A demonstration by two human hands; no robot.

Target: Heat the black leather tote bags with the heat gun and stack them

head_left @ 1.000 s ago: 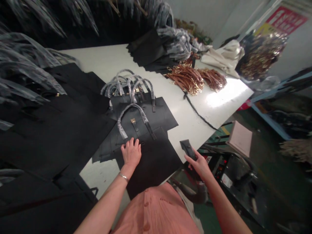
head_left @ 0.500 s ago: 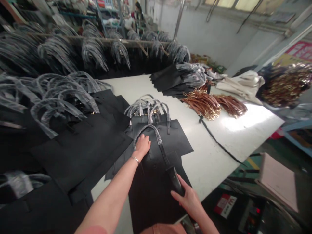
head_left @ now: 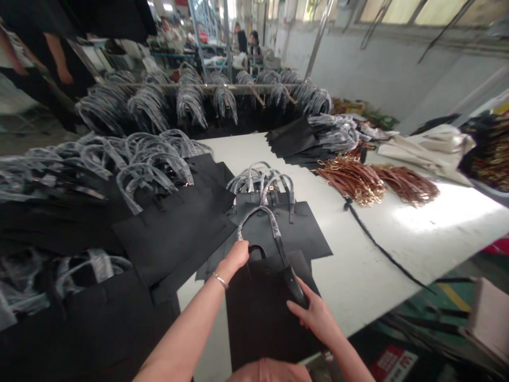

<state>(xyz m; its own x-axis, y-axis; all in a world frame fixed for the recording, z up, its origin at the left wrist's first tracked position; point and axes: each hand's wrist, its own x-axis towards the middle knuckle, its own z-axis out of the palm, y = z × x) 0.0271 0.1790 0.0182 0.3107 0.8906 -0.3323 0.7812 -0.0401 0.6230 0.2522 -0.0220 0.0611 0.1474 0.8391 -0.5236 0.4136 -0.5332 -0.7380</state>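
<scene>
A long white table [head_left: 358, 265] stands in a factory room, with a pale wall and high windows [head_left: 421, 10] to the far right. A metal rail [head_left: 191, 87] behind the table's far edge carries rows of hanging black bags [head_left: 191, 106], their handles wrapped in clear plastic. Toward the far right corner of the table lie bundles of brown straps [head_left: 352, 180] with gold clips, and beyond them a heap of cream cloth [head_left: 429, 148]. A thin black cord [head_left: 382, 249] trails over the table toward its near edge. Stacks of flat black bags [head_left: 170, 228] cover the left part of the table and run past its left edge. Far off, other people [head_left: 242, 37] stand among shelves.

A black tote bag [head_left: 266, 318] lies flat at the table's near edge, directly under both hands, and overlaps another black bag [head_left: 290, 228] beyond it. Its plastic-wrapped handle [head_left: 258, 217] arches between the hands. The left hand [head_left: 234, 258], with a thin bracelet [head_left: 220, 281] at the wrist, sits curled at the handle's left end; its fingers are hidden, so I cannot tell whether it grips. The right hand [head_left: 316, 318] pinches a black leather tab [head_left: 294, 284] at the handle's right end.
</scene>
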